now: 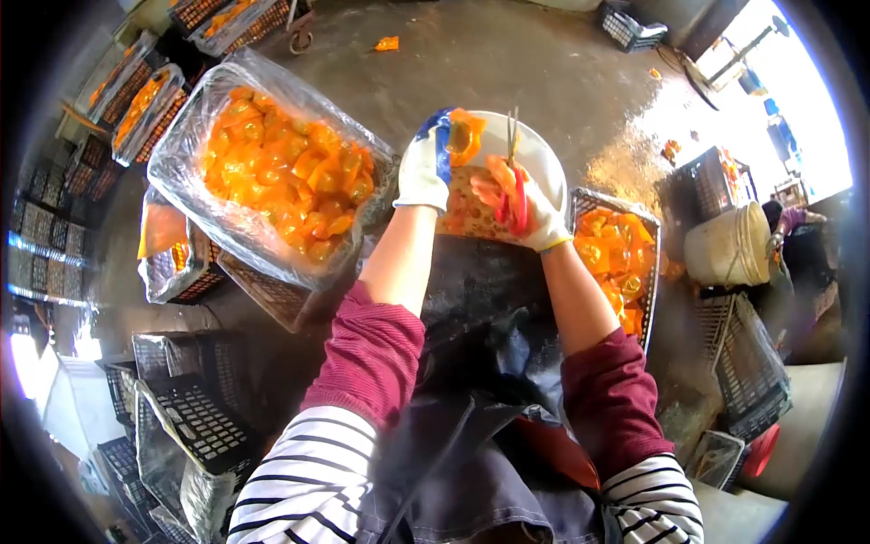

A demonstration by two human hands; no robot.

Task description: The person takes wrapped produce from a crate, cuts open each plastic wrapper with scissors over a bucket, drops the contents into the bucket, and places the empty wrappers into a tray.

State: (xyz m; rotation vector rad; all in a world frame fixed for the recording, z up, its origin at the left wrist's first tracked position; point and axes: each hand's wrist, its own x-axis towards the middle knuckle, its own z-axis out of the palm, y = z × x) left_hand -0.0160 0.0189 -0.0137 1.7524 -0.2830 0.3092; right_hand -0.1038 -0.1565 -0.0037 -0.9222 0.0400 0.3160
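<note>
My left hand (430,163), in a white and blue glove, holds an orange piece (466,136) over the left side of a white bucket (555,172). Red-handled scissors (515,195) are in my right hand (521,199), their blades pointing up and away from me. That hand wears a pale glove that leaves some fingers bare. The bucket holds wet orange bits below both hands. To the left, a plastic-lined crate (181,154) is heaped with glossy orange pieces. Another crate (654,263) with orange pieces stands just right of the bucket.
Stacked black crates (204,422) stand at the lower left, more filled crates (149,109) at the upper left. On the right are a dirty white bucket (729,245), tilted crates (748,363) and another person (802,236). An orange scrap (387,43) lies on the wet floor.
</note>
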